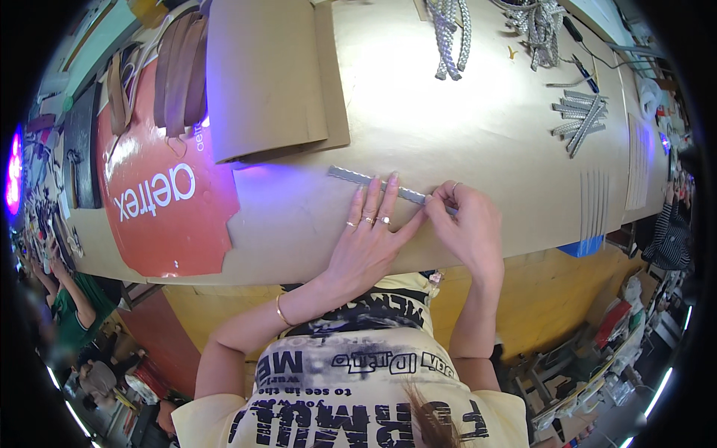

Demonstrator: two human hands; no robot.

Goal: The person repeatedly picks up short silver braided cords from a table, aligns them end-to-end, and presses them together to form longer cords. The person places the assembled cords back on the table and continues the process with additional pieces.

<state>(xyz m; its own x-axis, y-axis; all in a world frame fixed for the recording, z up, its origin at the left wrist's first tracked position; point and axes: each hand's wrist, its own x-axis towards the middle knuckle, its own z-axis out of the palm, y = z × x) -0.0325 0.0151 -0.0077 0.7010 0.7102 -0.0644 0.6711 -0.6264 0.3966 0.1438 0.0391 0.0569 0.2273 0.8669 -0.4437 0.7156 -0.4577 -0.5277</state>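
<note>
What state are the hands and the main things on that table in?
Left hand: open, fingers laid over the grey strip
Right hand: closed, thumb and finger pinching the strip's right part
Grey strip: straight, flat
Short grey pieces: loosely heaped, some crossing
Braided cords: bunched together
Brown cardboard: folded
Red sheet: ragged along its right edge

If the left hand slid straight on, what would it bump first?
Beyond the gray strip under it, the left hand might meet the silver braided cords; exact line and depth are unclear.
</note>
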